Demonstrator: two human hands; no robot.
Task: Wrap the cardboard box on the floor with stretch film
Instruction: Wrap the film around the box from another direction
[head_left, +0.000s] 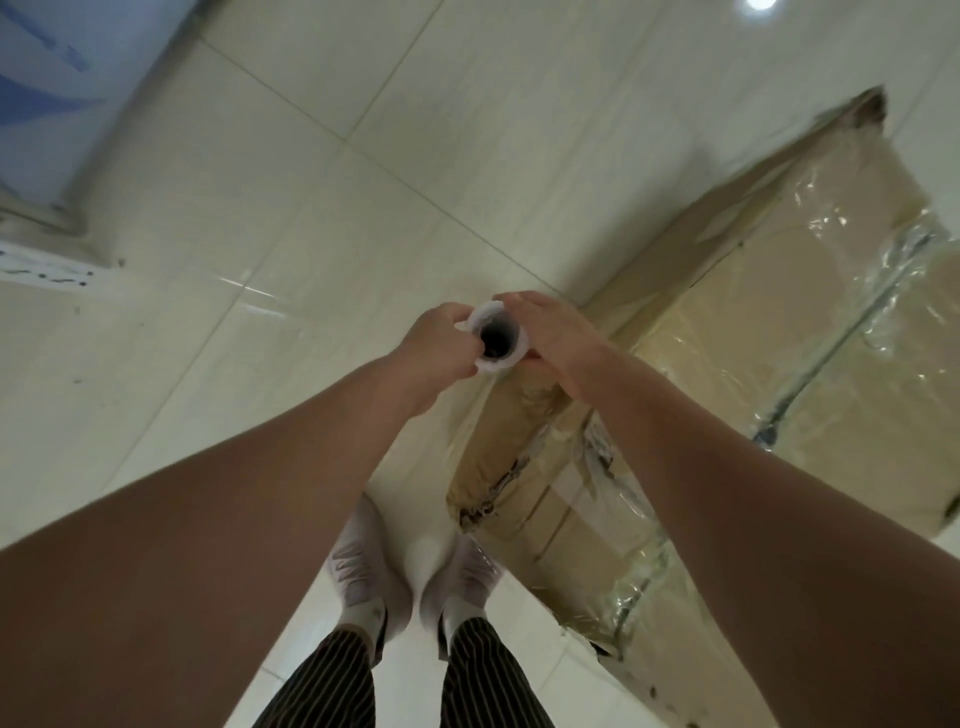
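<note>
**Wrapping part done: roll held upright over the box's corner**

The stretch film roll (497, 338) is seen end-on, its hollow core facing up, and is held upright between both hands. The grip of the left hand (441, 343) is curled round the roll's rim on one side; the grip of the right hand (550, 332) is closed over the other side. The cardboard box (779, 322) lies on the tiled floor (311, 208), out in the open, well apart from the wall at the floor's far left edge. The roll is held above one of its corners. Shiny film bands (841, 312) are already laid across the top, bunched into a ropy strip in places, while bare cardboard is left at the torn corners. The task is judged to be partly done: more turns are needed before the box is fully covered, and the film is not yet cut.
</note>
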